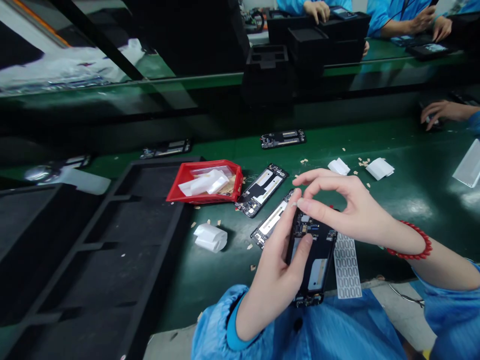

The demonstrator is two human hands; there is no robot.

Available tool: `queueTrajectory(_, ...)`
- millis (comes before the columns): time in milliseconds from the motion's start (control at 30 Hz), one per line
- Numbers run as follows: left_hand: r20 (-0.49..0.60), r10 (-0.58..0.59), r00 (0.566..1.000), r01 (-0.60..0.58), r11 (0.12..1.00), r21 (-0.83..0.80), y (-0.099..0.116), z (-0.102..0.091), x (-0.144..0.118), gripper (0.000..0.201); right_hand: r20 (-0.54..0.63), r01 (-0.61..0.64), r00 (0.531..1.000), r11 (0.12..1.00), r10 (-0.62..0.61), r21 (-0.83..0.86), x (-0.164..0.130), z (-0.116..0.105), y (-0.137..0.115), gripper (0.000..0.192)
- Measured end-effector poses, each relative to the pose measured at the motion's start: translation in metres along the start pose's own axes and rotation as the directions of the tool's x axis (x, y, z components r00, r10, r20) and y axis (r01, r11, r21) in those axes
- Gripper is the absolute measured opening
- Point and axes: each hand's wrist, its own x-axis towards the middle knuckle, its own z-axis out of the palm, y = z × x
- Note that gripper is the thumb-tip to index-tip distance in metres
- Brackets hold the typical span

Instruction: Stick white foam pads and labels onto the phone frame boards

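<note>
My left hand [275, 265] grips an opened phone frame [313, 260] from its left side, tilted up over my lap at the table's near edge. My right hand [337, 202], with a red bead bracelet on the wrist, pinches thumb and forefinger together at the frame's top edge; whatever is between the fingertips is too small to make out. Two more phone frames [261, 190] [272, 220] lie on the green mat just beyond. A strip of small stickers [347, 265] lies right of the held frame.
A red bin [180, 192] with white backing papers sits at centre left. Black foam trays [112, 260] fill the left. White paper scraps [210, 237] [379, 168] dot the mat. Another phone frame [283, 138] lies farther back. Other people's hands [440, 112] [317, 9] work at right and across.
</note>
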Motion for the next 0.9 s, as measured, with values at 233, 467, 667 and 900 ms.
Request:
queueTrajectory(233,-0.008,-0.032,0.999,0.032,0.999,-0.033,0.002,0.001,0.002,0.061,0.044,0.035,0.998,0.996,-0.039,0.076,0.002,0.002,0.003,0.016)
queueTrajectory(467,0.013,-0.335,0.942,0.302,0.832,-0.465,-0.002,0.007,0.007,0.073,0.004,0.109,0.994,0.994,-0.110,0.029,-0.010,-0.003,0.001,0.013)
queueTrajectory(667,0.333,-0.645,0.688,0.653,0.350,-0.672,-0.006,0.001,0.010,0.038,0.175,0.115,0.977,0.993,-0.119,0.029,-0.019,-0.004,-0.011,0.015)
queueTrajectory(900,0.192,-0.319,0.928,0.371,0.755,-0.541,0.007,-0.008,-0.003,0.041,0.399,-0.170,0.909,0.980,0.116,0.102,-0.019,0.002,-0.013,0.019)
